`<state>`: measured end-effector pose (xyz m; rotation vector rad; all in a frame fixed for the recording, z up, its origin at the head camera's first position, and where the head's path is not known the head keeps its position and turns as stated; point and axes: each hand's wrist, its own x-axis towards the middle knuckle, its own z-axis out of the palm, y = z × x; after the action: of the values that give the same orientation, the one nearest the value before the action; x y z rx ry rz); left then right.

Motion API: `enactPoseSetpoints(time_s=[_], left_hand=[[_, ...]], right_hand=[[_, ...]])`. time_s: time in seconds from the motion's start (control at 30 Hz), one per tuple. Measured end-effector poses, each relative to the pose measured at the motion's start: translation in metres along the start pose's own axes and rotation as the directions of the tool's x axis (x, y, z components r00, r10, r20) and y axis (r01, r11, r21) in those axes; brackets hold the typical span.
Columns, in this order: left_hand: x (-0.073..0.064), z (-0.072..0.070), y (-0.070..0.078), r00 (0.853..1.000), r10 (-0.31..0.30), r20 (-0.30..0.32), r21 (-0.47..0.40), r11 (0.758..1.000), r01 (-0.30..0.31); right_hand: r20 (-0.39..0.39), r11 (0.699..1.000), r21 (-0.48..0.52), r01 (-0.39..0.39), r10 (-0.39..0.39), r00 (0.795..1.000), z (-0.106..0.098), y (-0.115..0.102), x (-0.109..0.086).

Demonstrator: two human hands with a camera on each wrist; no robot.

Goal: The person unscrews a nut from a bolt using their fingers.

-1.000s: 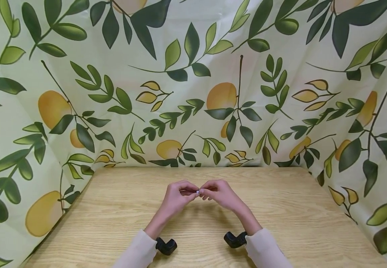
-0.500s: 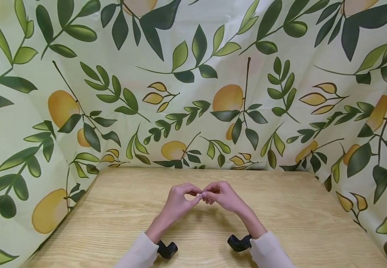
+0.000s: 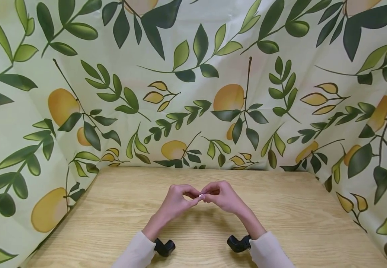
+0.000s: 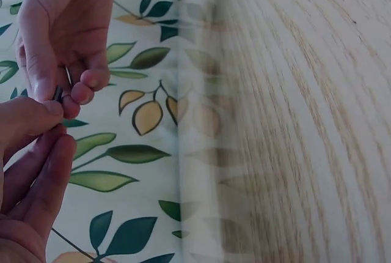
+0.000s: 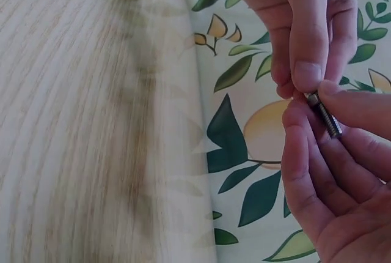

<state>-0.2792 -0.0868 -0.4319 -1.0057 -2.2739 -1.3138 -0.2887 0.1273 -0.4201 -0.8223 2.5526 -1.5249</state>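
Observation:
Above the table, my left hand [image 3: 176, 201] and right hand [image 3: 224, 197] meet at their fingertips around a small metal screw. In the right wrist view the screw [image 5: 328, 118] shows a threaded shaft slanting down and a shiny upper end; whether that end is a head or a nut is unclear. My right thumb and fingers [image 5: 299, 153] pinch the shaft. The left thumb [image 5: 307, 70] and fingers close on its upper end, hiding part of it. The left wrist view shows only a short dark piece of the screw [image 4: 58, 93] between the hands.
The wooden table [image 3: 140, 182] lies beneath both hands. A cloth [image 3: 193, 123] printed with leaves and fruit hangs behind and at both sides. Black wrist-camera mounts [image 3: 164, 248] sit by the pale sleeves [image 3: 134, 251].
The view has shifted slightly. Both hands stay together at nearly the same place, with small finger movements around the screw; its bright end shows a little differently between the fingertips.

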Motion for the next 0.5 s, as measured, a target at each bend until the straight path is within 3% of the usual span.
enactPoseSetpoints(time_s=[0.2, 0.5], left_hand=[[0.0007, -0.0034, 0.0018, 1.000, -0.005, 0.008, -0.010, 1.000, 0.005], [0.0019, -0.0039, 0.0028, 0.997, 0.081, -0.013, 0.093, 0.993, -0.080]], right_hand=[[-0.005, 0.999, 0.031, 0.012, -0.012, 1.000, -0.0008, -0.0013, 0.0003], [0.082, 0.996, 0.089, -0.017, 0.010, 0.997, -0.0016, 0.0003, 0.0010]])
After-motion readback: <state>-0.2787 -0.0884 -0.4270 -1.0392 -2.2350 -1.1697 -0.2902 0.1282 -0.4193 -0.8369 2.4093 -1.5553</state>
